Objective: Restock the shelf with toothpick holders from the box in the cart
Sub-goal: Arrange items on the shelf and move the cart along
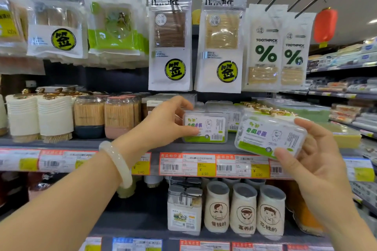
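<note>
Shelf (81,144) back dim — rear boxes (220,106) unclear.

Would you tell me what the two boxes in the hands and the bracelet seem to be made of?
Both boxes, the one on the shelf and the tilted one, look like clear glossy plastic with printed paper labels showing through. The bracelet looks like pale, polished stone, perhaps jade or glass: smooth and translucent.

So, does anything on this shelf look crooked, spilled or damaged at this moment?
Nothing looks spilled or damaged. The only tilted item is the clear toothpick box held by the right hand, not yet shelved. The left hand holds a matching box upright on the shelf.
</note>
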### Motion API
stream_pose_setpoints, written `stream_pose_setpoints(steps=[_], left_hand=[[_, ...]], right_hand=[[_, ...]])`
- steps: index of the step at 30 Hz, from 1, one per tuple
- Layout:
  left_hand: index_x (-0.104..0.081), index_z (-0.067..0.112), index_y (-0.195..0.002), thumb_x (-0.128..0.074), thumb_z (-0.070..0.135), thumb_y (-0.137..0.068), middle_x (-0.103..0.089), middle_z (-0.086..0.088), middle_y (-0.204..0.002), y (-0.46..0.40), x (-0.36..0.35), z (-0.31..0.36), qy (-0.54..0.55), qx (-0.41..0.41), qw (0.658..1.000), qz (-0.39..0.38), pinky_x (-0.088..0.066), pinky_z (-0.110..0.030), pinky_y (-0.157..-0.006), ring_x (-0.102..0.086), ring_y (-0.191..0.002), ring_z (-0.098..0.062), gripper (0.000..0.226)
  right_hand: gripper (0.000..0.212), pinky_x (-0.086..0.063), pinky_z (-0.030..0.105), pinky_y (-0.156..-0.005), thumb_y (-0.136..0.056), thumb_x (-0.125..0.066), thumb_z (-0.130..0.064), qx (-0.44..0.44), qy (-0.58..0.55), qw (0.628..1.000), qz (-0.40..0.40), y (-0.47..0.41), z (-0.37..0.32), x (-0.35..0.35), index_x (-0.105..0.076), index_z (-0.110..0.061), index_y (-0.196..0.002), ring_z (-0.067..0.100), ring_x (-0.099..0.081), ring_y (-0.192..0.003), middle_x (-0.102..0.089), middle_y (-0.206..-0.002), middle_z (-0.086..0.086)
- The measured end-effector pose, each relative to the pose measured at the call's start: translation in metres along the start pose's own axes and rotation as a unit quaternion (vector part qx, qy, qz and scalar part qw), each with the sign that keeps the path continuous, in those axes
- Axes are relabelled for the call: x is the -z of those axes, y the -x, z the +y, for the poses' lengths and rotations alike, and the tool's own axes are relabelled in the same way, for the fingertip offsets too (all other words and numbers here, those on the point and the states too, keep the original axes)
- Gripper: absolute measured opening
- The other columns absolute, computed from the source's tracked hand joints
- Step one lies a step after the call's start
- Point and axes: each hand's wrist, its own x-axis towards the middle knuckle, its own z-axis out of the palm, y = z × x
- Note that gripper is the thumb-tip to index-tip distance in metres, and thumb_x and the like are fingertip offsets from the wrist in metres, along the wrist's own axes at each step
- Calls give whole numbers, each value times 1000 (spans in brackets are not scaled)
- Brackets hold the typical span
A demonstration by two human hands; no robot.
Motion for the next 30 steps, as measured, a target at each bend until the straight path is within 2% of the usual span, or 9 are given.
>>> stream_pose_setpoints(steps=[4,6,9,11,14,17,20,22,30], left_hand=[[-49,23,-103,-80,31,-71,-59,6,-101,-2,-6,2,-2,11,1000,28,-55,-29,-74,-62,-87,-8,45],[-50,24,-101,-78,28,-74,-60,6,-101,-4,-8,5,16,10,1000,20,-53,-24,-65,-64,-87,-8,39],[-51,25,-100,-75,26,-77,-58,11,-94,-7,-15,11,-8,-9,1000,13,-48,-12,-56,-61,-81,-1,33],[-53,25,-104,-74,30,-79,-56,10,-94,-10,-22,15,-64,-37,997,32,-47,-11,-64,-58,-82,-2,33],[-57,26,-111,-71,40,-79,-52,5,-107,-15,-30,16,-174,-70,979,77,-40,-24,-85,-49,-104,-13,38],[-57,28,-115,-68,47,-78,-50,4,-121,-21,-34,19,-241,-85,963,91,-34,-28,-94,-39,-115,-17,43],[-56,27,-116,-67,49,-79,-52,5,-122,-28,-36,20,-263,-84,958,79,-35,-32,-97,-37,-117,-17,45],[-56,26,-114,-67,50,-79,-55,5,-119,-33,-37,20,-268,-83,957,76,-35,-34,-98,-38,-116,-17,44],[-55,33,-107,-70,49,-76,-58,3,-118,-46,-43,13,-244,-43,966,75,-37,-41,-98,-39,-118,-23,38]], right_hand=[[49,-58,23,-71,-67,-73,-28,-12,-21,999,22,-3,2,18,-53,-41,-110,15,-66,-101,-69,-107,-2],[50,-58,24,-72,-70,-63,-10,-24,-24,999,21,-4,5,25,-53,-38,-110,16,-67,-100,-70,-107,-2],[52,-58,28,-75,-70,-59,-5,-39,-31,999,9,-5,5,27,-52,-36,-112,16,-67,-98,-70,-107,-1],[53,-58,27,-75,-71,-59,-4,-43,-31,999,2,-6,4,28,-51,-33,-115,15,-68,-97,-70,-106,-3],[55,-58,24,-72,-71,-59,-3,-50,-34,998,-8,-6,2,29,-50,-30,-118,14,-68,-97,-70,-105,-4],[53,-58,25,-73,-70,-63,-7,-51,-44,998,-17,-7,2,31,-51,-30,-117,16,-68,-98,-70,-106,-1],[60,-57,26,-73,-61,-83,-39,-47,-58,996,-39,-8,2,32,-55,-37,-114,17,-67,-100,-69,-109,1],[71,-57,28,-76,-49,-86,-54,-47,-54,996,-50,-8,4,33,-57,-41,-113,18,-67,-102,-69,-110,1],[71,-57,27,-77,-50,-86,-54,-37,-58,996,-52,-8,7,34,-57,-41,-114,17,-67,-101,-69,-110,2]])
